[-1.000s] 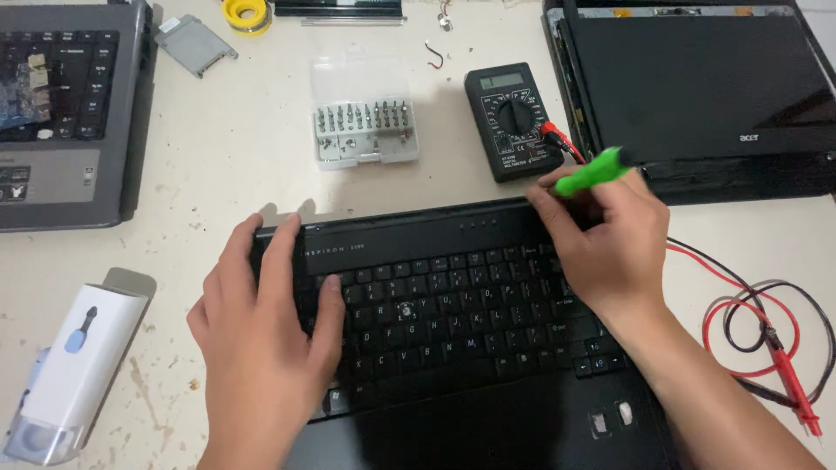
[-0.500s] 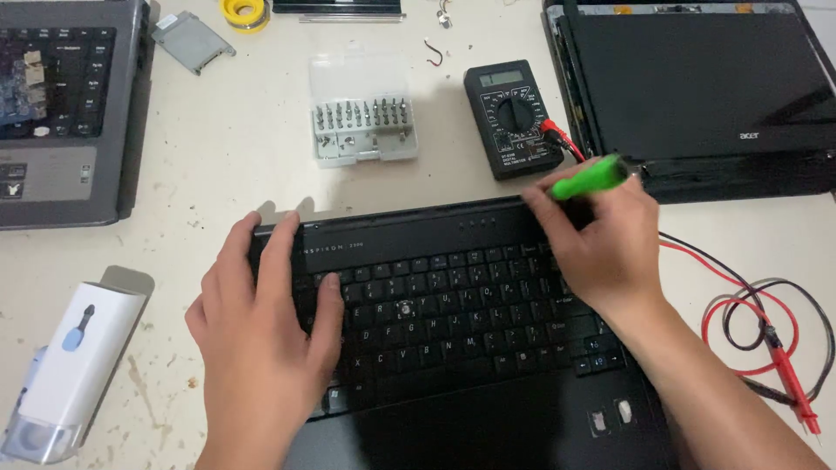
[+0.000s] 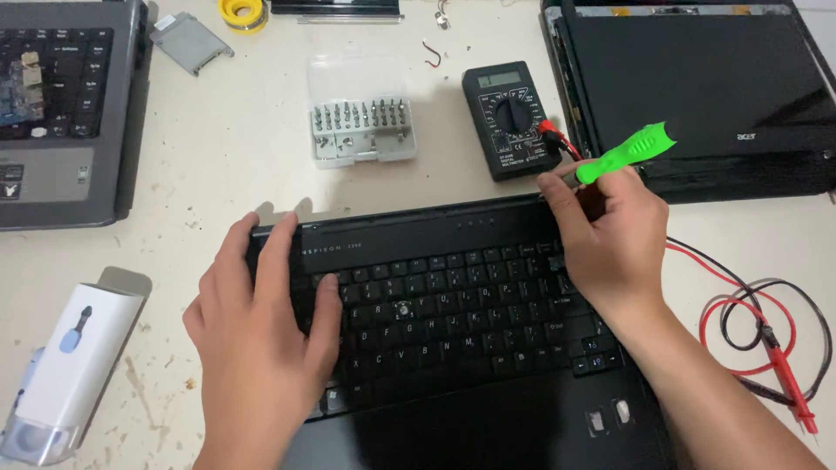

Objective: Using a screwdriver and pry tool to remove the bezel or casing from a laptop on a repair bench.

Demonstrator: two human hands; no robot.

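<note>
The right hand [image 3: 610, 239] has barely shifted, still grasping the green screwdriver [image 3: 629, 151] over the black laptop [image 3: 453, 305]'s top right corner; its tip is hidden behind the fingers. The left hand [image 3: 261, 339] stays flat, released, covering the keyboard's left end.

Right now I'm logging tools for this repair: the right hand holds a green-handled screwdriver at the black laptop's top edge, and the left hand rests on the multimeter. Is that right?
Not quite. The head view shows the left hand resting on the black laptop at its keyboard's left side, not on the multimeter. The right hand does hold the green-handled screwdriver there.
</note>
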